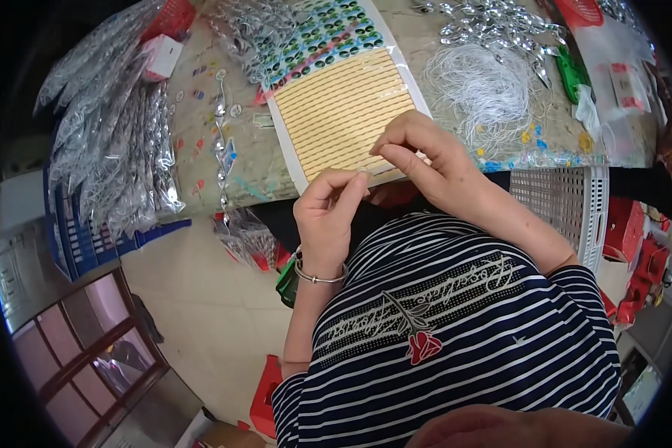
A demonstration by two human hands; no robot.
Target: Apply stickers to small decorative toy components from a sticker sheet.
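Left hand mid-frame, thumb and forefinger pinched. Right hand slightly higher, likewise pinched. Left forearm upright; right forearm slanting to lower right.

Soft light glints off plastic bags while the dark edges warp

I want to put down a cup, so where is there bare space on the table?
Mostly left of the yellow sheet, between it and the silver strand: a stained strip of tabletop. A narrower gap lies between the sheet and the white thread heap. Crowded: the left end, under wrapped silver bundles, and beyond the heap, where silver pieces lie.
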